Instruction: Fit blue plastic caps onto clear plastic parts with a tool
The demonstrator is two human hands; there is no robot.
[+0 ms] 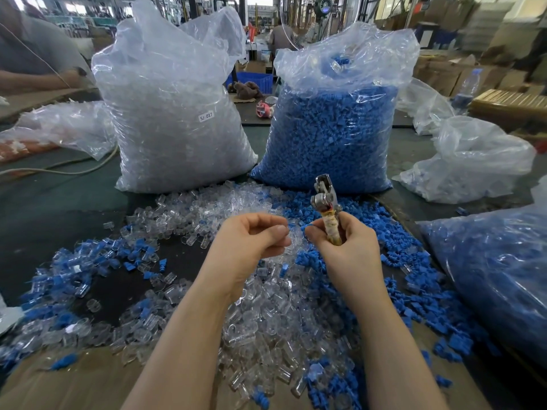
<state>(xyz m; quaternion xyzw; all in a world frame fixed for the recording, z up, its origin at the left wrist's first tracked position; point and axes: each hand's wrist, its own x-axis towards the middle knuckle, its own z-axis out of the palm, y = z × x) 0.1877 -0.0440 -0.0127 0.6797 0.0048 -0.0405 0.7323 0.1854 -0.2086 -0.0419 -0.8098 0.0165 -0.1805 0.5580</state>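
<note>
Gripping the tool (327,213) in the right hand (344,247), long axis upright, metal head pointing up above the fingers, blue cap (307,227) pinched at the fingertips. Pinching a clear part (293,238) in the left hand (251,241), just beside the cap.

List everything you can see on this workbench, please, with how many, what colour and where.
Bag of clear parts: one, clear, back left.
Bag of blue caps: one, blue, back centre.
Second blue-filled bag: one, right edge.
Crumpled plastic bags: several, clear, far right and left.
Loose clear parts: many, centre pile.
Loose blue caps: many, right of pile.
Water bottle: one, far right.
Tool: one, metal head, wrapped handle, in right hand.
Blue cap: one, pinched at right fingertips.
Clear part: one, held by left hand.
Left hand.
Right hand.
</note>
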